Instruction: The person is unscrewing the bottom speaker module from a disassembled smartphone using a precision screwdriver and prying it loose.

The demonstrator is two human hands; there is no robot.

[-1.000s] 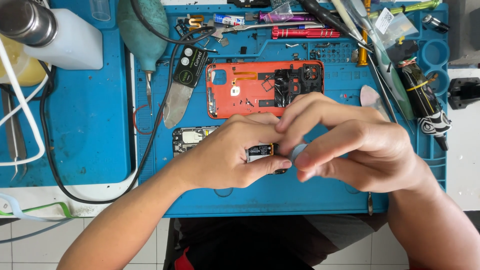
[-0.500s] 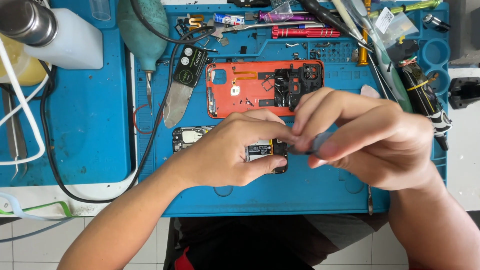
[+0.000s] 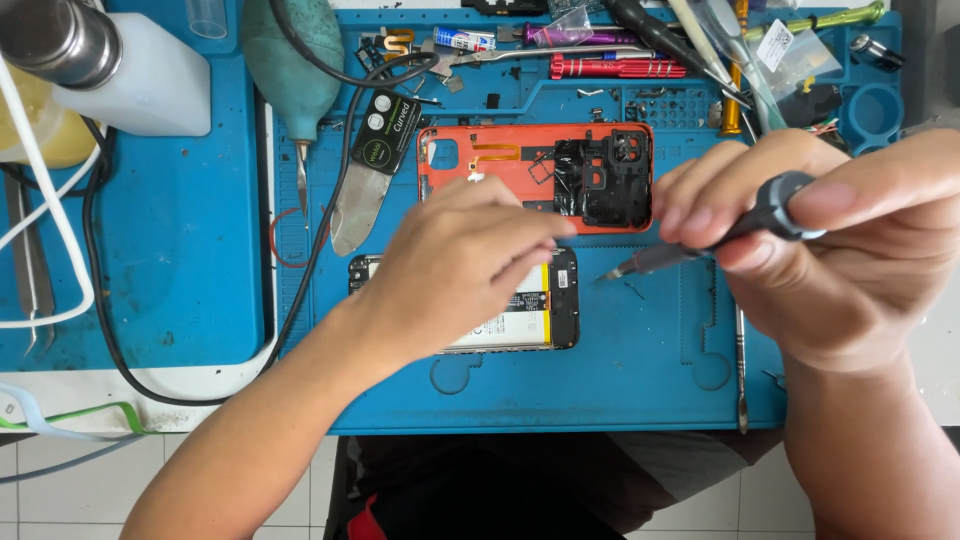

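Now | our opened phone point(image 3: 540, 300) lies on the blue mat point(image 3: 620, 370), below the orange back cover point(image 3: 480, 165) | left hand point(image 3: 455, 265) rests on it, fingers loosely spread | right hand point(image 3: 830, 250) fingers grip a screwdriver point(image 3: 700, 245), tip just beside the phone.

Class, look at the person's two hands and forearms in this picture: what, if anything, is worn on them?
Nothing is worn. The left hand and right hand are bare: no gloves, rings or watch show. Both forearms are bare as far as the picture's lower edge, with no sleeves, straps or markings in view.
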